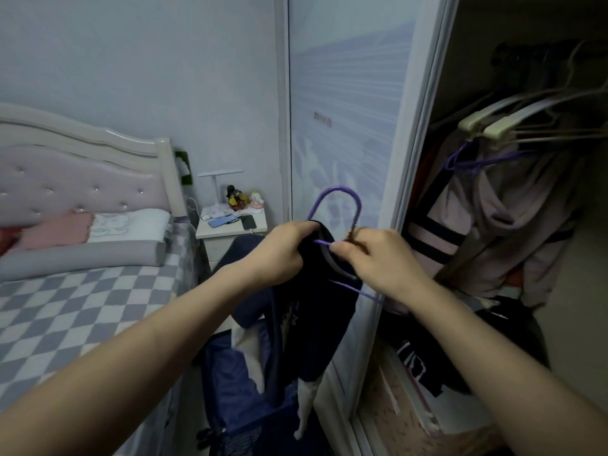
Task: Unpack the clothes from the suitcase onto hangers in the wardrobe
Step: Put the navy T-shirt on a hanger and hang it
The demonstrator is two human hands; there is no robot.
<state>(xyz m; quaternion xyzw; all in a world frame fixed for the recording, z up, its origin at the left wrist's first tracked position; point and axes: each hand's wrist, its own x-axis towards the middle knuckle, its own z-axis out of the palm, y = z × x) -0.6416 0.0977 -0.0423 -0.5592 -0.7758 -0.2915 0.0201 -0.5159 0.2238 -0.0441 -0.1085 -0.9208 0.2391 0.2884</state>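
I see both hands raised in front of the wardrobe door (pixel 345 110), working one dark garment (pixel 316 324) onto a purple hanger (pixel 339 195). Left hand (pixel 279 255): grip closed, fingers curled round the bunched top of the garment, just left of the hanger's hook. Right hand (pixel 378 258): grip pinching, thumb and fingers pressed on the hanger's wire at the neck, below the hook. The hook stands upright above and between the two hands. One purple arm of the hanger sticks out low right, under the right wrist; the other arm is hidden in the cloth. The garment hangs down from the hands over the open suitcase (pixel 230 383), which lies on the floor between the bed (pixel 65 307) and the door; blue lining and some white cloth show inside it. The wardrobe (pixel 526 225) is open at right: pale hangers (pixel 487 125) crowd the rail, a second purple one among them, and a pink-grey top with dark stripes (pixel 467 225) hangs there. Dark clothes are heaped on the wardrobe floor. A bedside desk (pixel 230 228) with a lamp (pixel 218 182), a phone (pixel 248 222) and small figures stands past the bed.
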